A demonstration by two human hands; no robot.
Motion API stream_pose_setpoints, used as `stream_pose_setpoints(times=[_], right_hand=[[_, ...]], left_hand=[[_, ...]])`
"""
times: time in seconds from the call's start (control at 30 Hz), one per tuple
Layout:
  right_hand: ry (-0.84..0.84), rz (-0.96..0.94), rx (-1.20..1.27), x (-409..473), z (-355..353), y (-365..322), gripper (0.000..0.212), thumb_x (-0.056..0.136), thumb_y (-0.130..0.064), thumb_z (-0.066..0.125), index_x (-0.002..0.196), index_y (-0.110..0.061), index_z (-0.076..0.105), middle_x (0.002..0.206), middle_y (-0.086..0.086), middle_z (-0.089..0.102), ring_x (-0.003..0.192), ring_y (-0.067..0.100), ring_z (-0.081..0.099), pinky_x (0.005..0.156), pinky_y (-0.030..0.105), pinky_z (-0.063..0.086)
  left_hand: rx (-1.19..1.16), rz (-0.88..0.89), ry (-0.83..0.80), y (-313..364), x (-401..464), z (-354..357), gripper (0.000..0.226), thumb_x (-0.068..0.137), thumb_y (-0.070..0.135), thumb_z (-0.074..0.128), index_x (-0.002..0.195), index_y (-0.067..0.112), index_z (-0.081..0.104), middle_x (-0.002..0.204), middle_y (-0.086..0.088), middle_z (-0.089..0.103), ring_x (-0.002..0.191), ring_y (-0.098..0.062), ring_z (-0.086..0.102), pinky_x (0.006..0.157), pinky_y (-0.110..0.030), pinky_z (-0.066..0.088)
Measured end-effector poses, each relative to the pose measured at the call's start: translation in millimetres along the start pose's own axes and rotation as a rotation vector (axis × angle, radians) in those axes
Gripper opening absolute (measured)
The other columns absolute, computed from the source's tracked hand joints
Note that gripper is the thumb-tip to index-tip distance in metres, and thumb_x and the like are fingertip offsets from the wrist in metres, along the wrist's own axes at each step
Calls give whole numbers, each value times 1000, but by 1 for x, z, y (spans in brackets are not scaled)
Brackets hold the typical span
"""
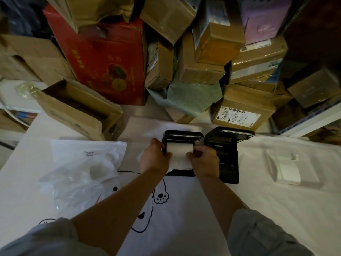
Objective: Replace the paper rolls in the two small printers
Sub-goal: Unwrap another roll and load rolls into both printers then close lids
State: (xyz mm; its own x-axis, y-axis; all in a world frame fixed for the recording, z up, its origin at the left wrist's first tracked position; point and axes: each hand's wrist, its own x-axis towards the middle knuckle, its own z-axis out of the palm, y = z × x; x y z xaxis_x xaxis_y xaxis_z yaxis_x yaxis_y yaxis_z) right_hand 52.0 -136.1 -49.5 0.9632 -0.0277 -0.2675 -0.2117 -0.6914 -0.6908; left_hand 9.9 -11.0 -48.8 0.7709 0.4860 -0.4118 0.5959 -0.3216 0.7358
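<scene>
Two small black printers stand side by side on the white cloth, both with lids raised. In the left printer [181, 135] lies a white paper roll [180, 147], its loose end drawn toward me over the body. My left hand [155, 157] grips the roll's left side and my right hand [203, 159] pinches the paper's right edge. The right printer [227, 143] shows a dark bay; I cannot tell whether a roll lies in it. A clear plastic bag [81, 170] at the left holds more white rolls.
Stacked cardboard boxes [241, 115] and a red carton [103, 58] crowd the back of the table. An open brown box [79, 109] lies at the left rear. A small clear box [287, 169] with white contents sits at the right.
</scene>
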Motion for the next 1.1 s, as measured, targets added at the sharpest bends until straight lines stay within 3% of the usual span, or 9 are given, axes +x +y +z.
stream_pose_setpoints(times=[0.13,0.3,0.5,0.67,0.73,0.8,0.87,1.0,1.1], right_hand=[[24,17,2,1,-1,-2,32,84,-21,69,114,-20,55,114,5,62,105,25,60,82,37,51],[55,-67,-85,-1,0,-1,25,85,-24,67,108,-28,57,113,-1,64,102,20,61,76,32,52],[59,-121,-102,0,0,2,24,87,-26,66,111,-26,61,112,1,65,102,18,62,74,27,48],[91,-118,-102,-12,4,-10,34,89,-34,61,121,-21,58,122,7,52,104,24,58,77,30,46],[176,-154,-67,-26,9,-18,30,90,-37,58,112,-16,61,113,7,55,95,23,59,68,24,42],[197,-217,4,-43,20,-28,24,93,-36,54,91,-13,63,89,5,62,78,20,61,57,19,37],[79,-272,57,-59,34,-39,29,96,-32,49,78,-13,61,72,2,61,66,18,58,55,21,41],[-300,-355,176,-86,70,-68,33,95,-32,51,83,-6,66,74,10,66,69,25,62,67,40,53],[-462,-376,182,-105,89,-91,29,92,-28,55,82,-4,68,73,7,70,64,18,65,67,37,56]], left_hand=[[17,15,-7,1,2,-2,23,86,21,65,101,19,48,101,-10,65,94,-24,62,86,-42,54],[85,56,-1,2,0,-5,25,86,23,63,105,17,47,99,-9,65,93,-27,63,83,-45,54],[72,77,-12,-5,-2,-6,20,90,27,59,104,25,46,96,-8,64,88,-23,63,81,-40,55],[75,77,12,-6,-12,-25,23,93,31,53,115,24,50,98,-4,63,86,-20,61,76,-38,55],[125,94,70,-10,-17,-44,21,94,30,51,115,27,52,96,-2,65,82,-18,61,77,-37,55],[159,92,137,-17,-20,-69,19,96,25,47,112,29,55,97,-1,65,80,-16,61,78,-35,55],[197,90,206,-27,-22,-96,23,97,18,44,110,30,58,106,-2,64,88,-16,60,82,-32,52],[328,89,336,-55,-30,-153,28,91,8,50,109,26,63,117,-7,60,104,-27,57,90,-37,50],[410,-55,252,-82,-31,-177,30,89,11,56,115,26,60,126,-10,54,114,-29,52,95,-40,47]])
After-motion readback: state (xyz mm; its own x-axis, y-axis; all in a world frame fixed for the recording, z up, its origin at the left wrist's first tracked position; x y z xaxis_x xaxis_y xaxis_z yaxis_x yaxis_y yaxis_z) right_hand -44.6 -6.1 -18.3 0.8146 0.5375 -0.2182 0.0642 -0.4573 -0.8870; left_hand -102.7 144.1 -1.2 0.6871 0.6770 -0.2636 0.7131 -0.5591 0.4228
